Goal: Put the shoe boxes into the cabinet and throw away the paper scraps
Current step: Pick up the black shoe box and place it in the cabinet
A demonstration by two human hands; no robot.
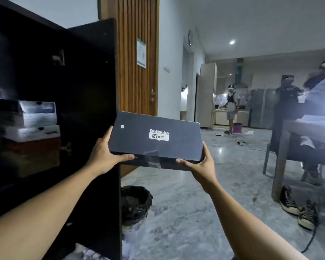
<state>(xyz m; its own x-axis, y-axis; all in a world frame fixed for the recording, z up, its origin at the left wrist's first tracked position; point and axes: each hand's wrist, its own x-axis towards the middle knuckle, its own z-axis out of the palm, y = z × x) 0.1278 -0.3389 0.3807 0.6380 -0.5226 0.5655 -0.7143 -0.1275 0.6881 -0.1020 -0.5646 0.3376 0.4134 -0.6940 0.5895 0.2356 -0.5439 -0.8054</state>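
Note:
I hold a dark blue shoe box [156, 137] with a white logo on its lid in both hands, at chest height, just right of the open cabinet door [94, 91]. My left hand [106, 154] grips its left end and my right hand [199, 164] grips its near right corner. Inside the black cabinet [17, 53], on the left, several shoe boxes [36, 128] are stacked: white ones on top, a red and a brown one below. White paper scraps [129, 239] lie on the floor by the door's foot.
A bin lined with a black bag [135, 203] stands on the floor right of the door. A table [298, 139] with a seated person is at right, with a pair of dark sneakers [298, 209] beside its leg. Other people stand far back.

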